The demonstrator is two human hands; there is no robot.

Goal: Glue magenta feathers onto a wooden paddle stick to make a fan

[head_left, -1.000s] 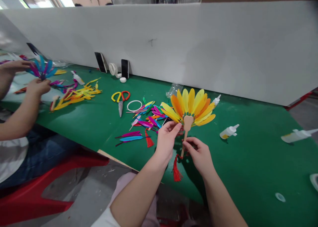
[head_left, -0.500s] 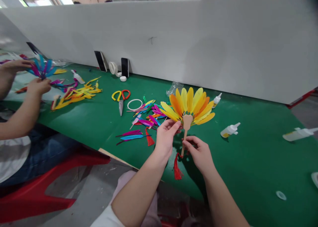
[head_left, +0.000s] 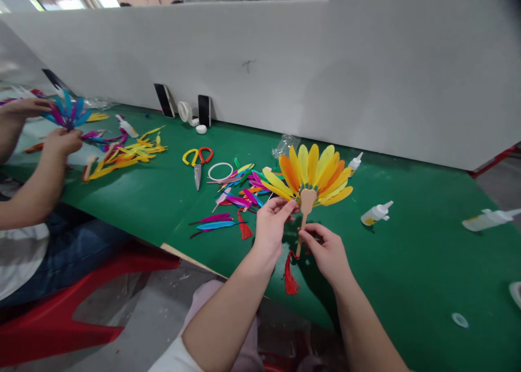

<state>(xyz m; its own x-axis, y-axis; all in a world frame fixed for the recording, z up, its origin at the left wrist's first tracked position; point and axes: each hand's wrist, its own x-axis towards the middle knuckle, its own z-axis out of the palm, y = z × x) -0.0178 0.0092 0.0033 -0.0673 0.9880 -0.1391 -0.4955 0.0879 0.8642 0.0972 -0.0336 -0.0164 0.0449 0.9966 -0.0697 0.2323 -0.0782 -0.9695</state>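
Note:
A feather fan (head_left: 308, 201) with yellow and orange feathers spread in an arc is held up over the green table. Its light wooden handle points down, and a red tassel (head_left: 290, 277) hangs from the lower end. My right hand (head_left: 324, 251) pinches the handle low down between thumb and fingers. At the fan's left side my left hand (head_left: 278, 220) is closed, thumb and fingertips at the base of the lowest yellow feathers; the exact grip is partly hidden. Loose coloured feathers (head_left: 240, 201) and another red tassel (head_left: 245, 229) lie left of my left hand.
Scissors (head_left: 197, 165) and a white ring (head_left: 220, 171) lie left of the feather pile. Glue bottles (head_left: 376, 213) stand or lie to the right. Phones (head_left: 204, 110) and a small fan (head_left: 185, 111) lean near the white partition (head_left: 366, 73). A co-worker's hands (head_left: 63, 141) hold blue and purple feathers.
The feather fan has turned very slightly, its feathers shifting a little to the right. Both my hands keep nearly the same place and grip.

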